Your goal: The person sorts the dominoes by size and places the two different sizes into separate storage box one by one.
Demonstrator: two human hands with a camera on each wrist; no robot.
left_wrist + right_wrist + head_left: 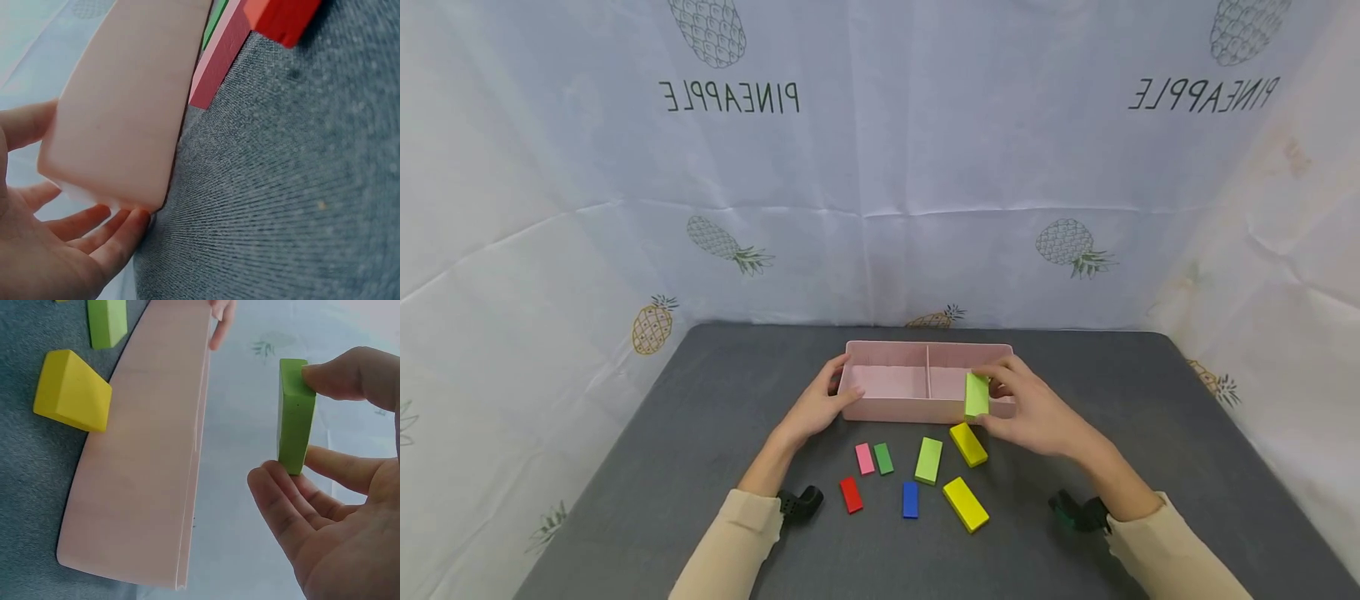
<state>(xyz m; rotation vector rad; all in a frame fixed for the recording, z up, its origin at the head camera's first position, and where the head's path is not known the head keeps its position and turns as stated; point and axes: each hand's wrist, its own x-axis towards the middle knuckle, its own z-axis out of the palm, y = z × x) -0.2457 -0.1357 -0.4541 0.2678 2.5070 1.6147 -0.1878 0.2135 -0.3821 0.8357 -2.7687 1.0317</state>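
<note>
Left hand (822, 402): bent round the left end of the pink box (895, 410), thumb near the front corner, fingers at the end and far side; the grip is close, holding the box.
Right hand (1026, 408): pinching a light green block (977, 396) by its ends, thumb on 1 end and fingertips on the other; the grip is as wide as the block is long.
Held block: up off the table (700, 467), near the front of the box's right compartment. From the right wrist it shows apart from the box wall; whether it is directly over the compartment I cannot tell.
Box: long, open-topped, lying crosswise on the table, with 1 divider (928, 371) parting 2 compartments.
Left cluster: a pink block (864, 459) and a dark green block (883, 459) lie just beside each other; a red block (851, 495) lies nearer the person.
Middle: 1 more green block (928, 461), with a blue block (910, 500) just below it.
Yellow pair: the far yellow block (968, 444) lies slanted just in front of the box, the near yellow block (966, 504) closer to the person.
Backdrop: white cloth (895, 167) with pineapple prints and the word PINEAPPLE reading backwards.
</note>
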